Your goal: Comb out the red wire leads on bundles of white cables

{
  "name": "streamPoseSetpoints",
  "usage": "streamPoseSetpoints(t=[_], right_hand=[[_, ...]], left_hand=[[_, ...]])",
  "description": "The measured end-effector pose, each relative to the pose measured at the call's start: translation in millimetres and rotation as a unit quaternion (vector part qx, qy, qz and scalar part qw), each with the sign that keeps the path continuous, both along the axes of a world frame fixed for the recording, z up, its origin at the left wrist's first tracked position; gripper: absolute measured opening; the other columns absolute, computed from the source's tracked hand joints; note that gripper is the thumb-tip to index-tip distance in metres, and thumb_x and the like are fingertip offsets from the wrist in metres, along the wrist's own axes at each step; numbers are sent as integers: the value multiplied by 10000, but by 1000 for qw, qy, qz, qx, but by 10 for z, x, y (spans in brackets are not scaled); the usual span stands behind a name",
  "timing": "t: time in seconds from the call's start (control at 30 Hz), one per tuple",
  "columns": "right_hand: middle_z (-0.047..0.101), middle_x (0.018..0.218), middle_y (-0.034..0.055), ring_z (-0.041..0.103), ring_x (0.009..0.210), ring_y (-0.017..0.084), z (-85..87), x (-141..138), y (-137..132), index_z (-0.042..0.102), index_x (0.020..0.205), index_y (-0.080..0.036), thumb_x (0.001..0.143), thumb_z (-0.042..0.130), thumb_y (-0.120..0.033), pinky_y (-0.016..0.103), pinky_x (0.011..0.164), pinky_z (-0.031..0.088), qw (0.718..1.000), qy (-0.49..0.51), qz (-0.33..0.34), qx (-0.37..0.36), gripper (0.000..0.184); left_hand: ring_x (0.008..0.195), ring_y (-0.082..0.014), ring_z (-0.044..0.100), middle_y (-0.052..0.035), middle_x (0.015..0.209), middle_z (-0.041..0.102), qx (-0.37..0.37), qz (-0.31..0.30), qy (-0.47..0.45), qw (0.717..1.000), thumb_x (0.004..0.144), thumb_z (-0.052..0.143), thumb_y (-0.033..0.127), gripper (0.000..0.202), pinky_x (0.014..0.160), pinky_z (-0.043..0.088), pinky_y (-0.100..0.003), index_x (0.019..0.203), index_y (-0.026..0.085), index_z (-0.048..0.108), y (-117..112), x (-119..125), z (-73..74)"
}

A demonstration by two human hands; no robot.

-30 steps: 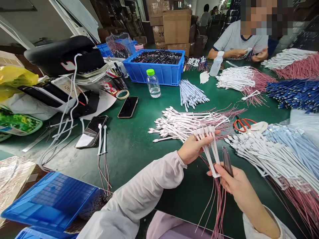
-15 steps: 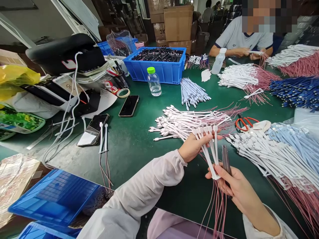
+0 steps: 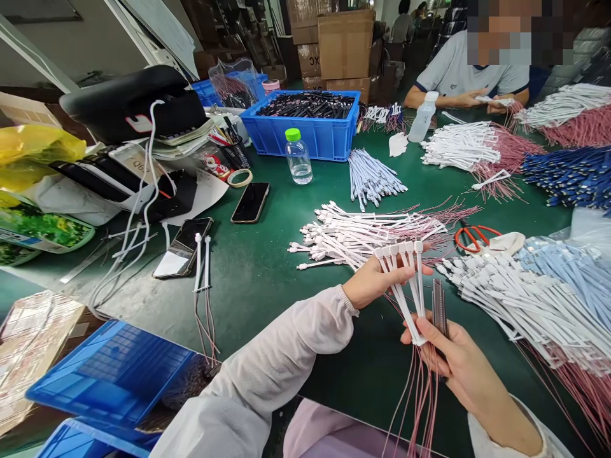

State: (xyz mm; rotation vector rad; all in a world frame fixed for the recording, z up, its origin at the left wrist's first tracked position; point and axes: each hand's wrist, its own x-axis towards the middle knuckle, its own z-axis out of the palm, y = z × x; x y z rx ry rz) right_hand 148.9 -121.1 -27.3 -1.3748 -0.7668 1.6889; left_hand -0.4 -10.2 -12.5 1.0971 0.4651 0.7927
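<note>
My left hand is closed around the upper part of several short, flat white cables, fanned with their square plug ends up. The thumb lies across them. My right hand pinches the same cables at their gathered lower ends. Against its palm is a slim dark grey tool with a ridged metal strip, perhaps a utility knife; its lower part is hidden. Thin reddish wires hang from the cables below my right hand. Just beyond my left hand lies a heap of similar white cables on the green table.
To the right are a white cable pile and orange-handled scissors. A blue crate, green-capped bottle and two phones stand or lie farther back. Two white cables lie left. A co-worker sits opposite.
The whole view has shifted slightly, so things appear a little farther right. Both hands keep the same hold on the white cables.
</note>
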Motion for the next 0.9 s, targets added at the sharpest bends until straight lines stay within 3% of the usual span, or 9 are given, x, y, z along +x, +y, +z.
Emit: streamPoseSetpoints(t=[0.3, 0.4, 0.47, 0.53, 0.6, 0.67, 0.73, 0.83, 0.9], right_hand=[[678, 809, 99, 247, 403, 31, -19, -8, -22, 640, 919, -138, 837, 622, -491, 240, 412, 182, 999, -32, 16, 17, 364], [673, 864, 95, 297, 413, 67, -9, 7, -30, 624, 1002, -164, 867, 539, -537, 256, 412, 231, 986, -156, 31, 54, 405], [659, 944, 95, 413, 472, 112, 7, -7, -52, 594, 1066, -189, 852, 548, -545, 277, 463, 323, 936, -322, 5, 142, 418], [634, 1017, 107, 548, 636, 183, 19, -43, -79, 564, 1089, -194, 806, 620, -525, 299, 574, 395, 842, -476, -27, 254, 440], [638, 975, 101, 594, 757, 230, 20, -76, -99, 565, 1033, -195, 807, 642, -475, 307, 639, 401, 759, -561, -26, 328, 368], [645, 820, 69, 597, 706, 222, 15, -70, -100, 581, 925, -207, 869, 579, -418, 308, 627, 379, 728, -596, -8, 338, 218], [617, 683, 41, 554, 586, 194, 15, -12, -80, 586, 842, -217, 902, 524, -410, 309, 593, 359, 756, -586, -10, 292, 212], [561, 590, 17, 472, 500, 165, 15, 112, -34, 600, 828, -218, 879, 537, -486, 291, 512, 330, 875, -451, -9, 178, 280], [528, 553, 1, 381, 444, 133, 0, 158, -11, 597, 843, -206, 848, 573, -519, 272, 441, 267, 945, -309, -3, 110, 314]], left_hand=[[643, -97, 457, -65, 865, 631, -6, -4, 22, 1000, 767, 636, 439, 651, 577, 338, -212, 1344, 180, 482, -19, -14, 34], [604, -85, 430, -24, 784, 549, 11, 7, 33, 999, 782, 612, 433, 555, 534, 327, -204, 1276, 188, 551, -28, -2, 27], [593, -85, 415, -11, 756, 510, 13, 38, 56, 998, 796, 587, 426, 482, 520, 333, -206, 1216, 189, 594, -44, 36, 15], [600, -87, 406, -7, 748, 492, -12, 92, 82, 992, 808, 563, 392, 410, 521, 346, -206, 1154, 179, 621, -69, 94, 4], [619, -86, 406, -4, 754, 479, -60, 144, 93, 983, 812, 554, 354, 354, 530, 362, -203, 1102, 165, 627, -94, 146, 3], [663, -89, 430, -3, 783, 476, -112, 150, 76, 979, 784, 603, 342, 348, 573, 398, -209, 1077, 155, 614, -103, 160, 17], [721, -95, 473, -2, 815, 495, -145, 85, 42, 985, 704, 712, 326, 469, 652, 429, -230, 1124, 164, 581, -86, 125, 36], [775, -106, 522, -15, 868, 557, -162, -57, 0, 985, 580, 822, 277, 673, 711, 414, -243, 1194, 200, 559, -36, 35, 43], [774, -112, 530, -29, 868, 581, -168, -106, -10, 980, 600, 811, 327, 609, 705, 398, -242, 1159, 192, 608, -17, 6, 18]])
